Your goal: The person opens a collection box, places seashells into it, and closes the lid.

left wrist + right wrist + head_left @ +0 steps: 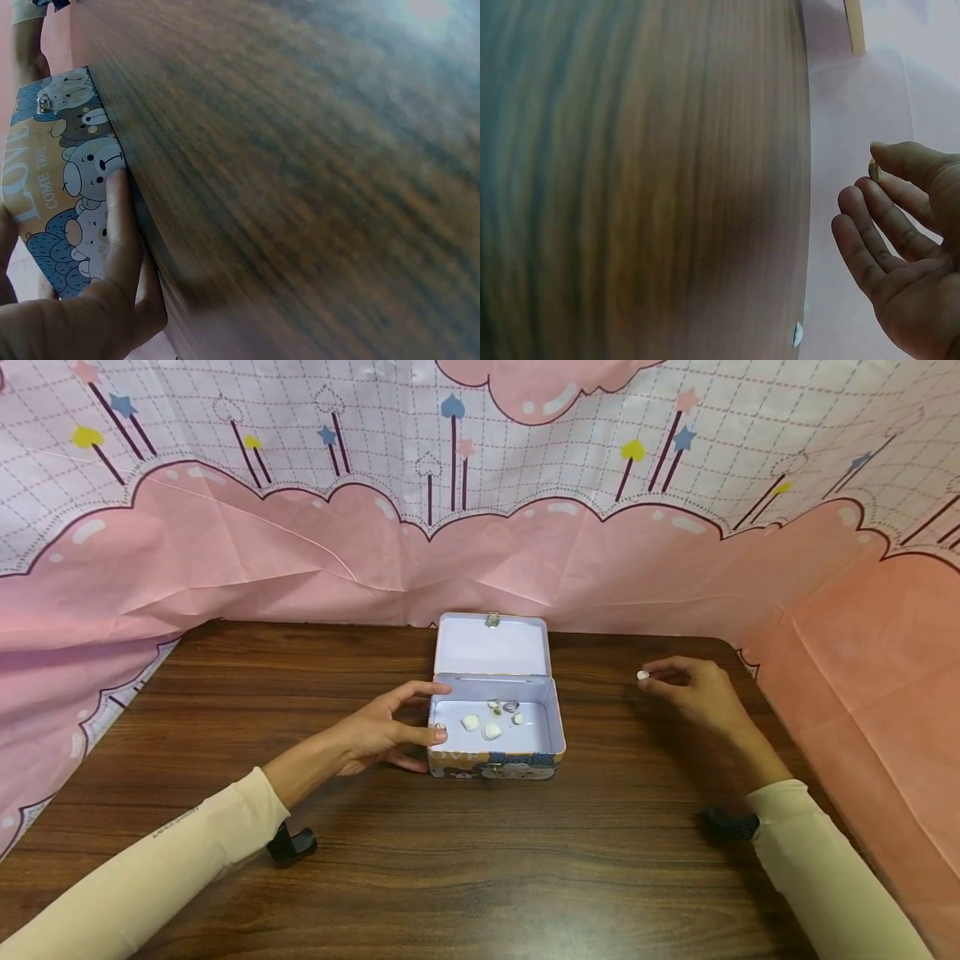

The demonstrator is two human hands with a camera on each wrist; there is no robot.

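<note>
An open tin lunch box (551, 718) with a white inside stands mid-table, its lid (491, 650) tipped back. Several small seashells (470, 722) lie on its floor. My left hand (375, 731) grips the box's left side, thumb and fingers spread across the rim. In the left wrist view, the printed front (75, 165) shows cartoon bears and a finger on it. To the right of the box, above the table, my right hand (697, 693) pinches a small whitish seashell (642, 676) between thumb and forefinger. The right wrist view shows this shell (874, 171) edge-on, the other fingers loosely bent.
The dark wood table (480, 860) runs back to a pink and white patterned cloth (315, 585), which hangs behind and at both sides. A small white piece (798, 334) lies at the table's edge in the right wrist view. A metal clasp (492, 620) sits on the lid.
</note>
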